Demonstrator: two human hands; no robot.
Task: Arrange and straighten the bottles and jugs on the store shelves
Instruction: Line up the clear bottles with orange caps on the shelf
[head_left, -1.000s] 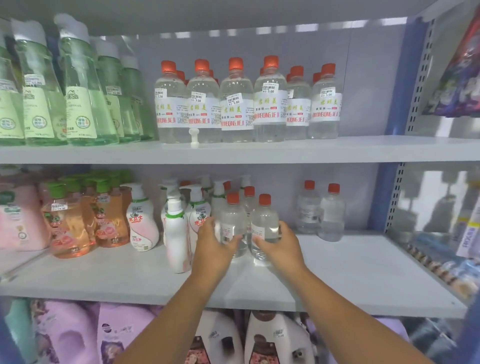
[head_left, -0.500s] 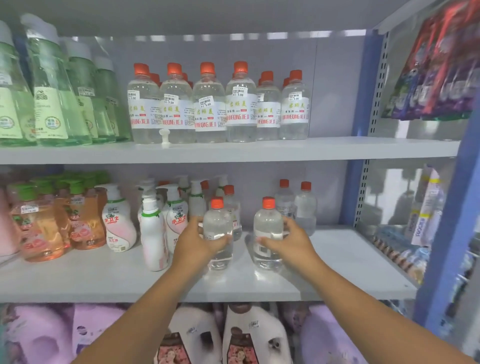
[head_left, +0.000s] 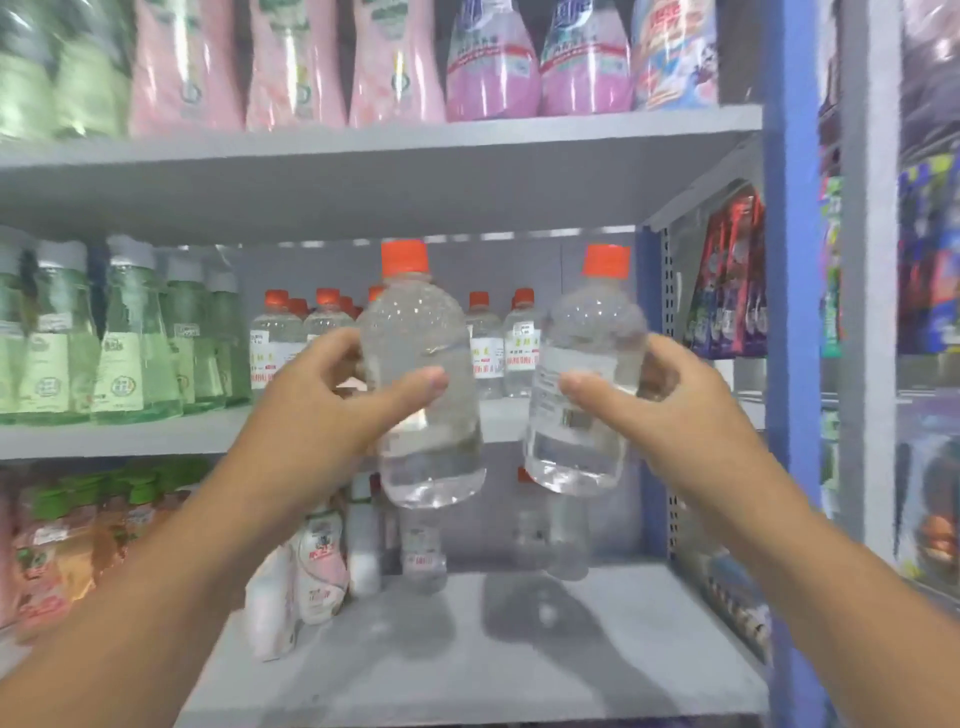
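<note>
Mid-transfer: left hand (head_left: 332, 410) grips one clear orange-capped bottle (head_left: 423, 395), right hand (head_left: 670, 410) grips another (head_left: 587, 395), both raised level w/ the middle shelf (head_left: 130, 434). Next: seat them beside matching row (head_left: 322, 338), labels fwd.

2 clear orange-capped bottles, left bottle (head_left: 423, 384) upright, right bottle (head_left: 584, 384) tilted, held aloft before the shelves.

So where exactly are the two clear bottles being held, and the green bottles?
Left clear bottle (head_left: 423, 395), head view, on its clear body.
Right clear bottle (head_left: 584, 415), head view, on its label.
Green bottles (head_left: 135, 358), head view, on one bottle's body, middle shelf.
</note>
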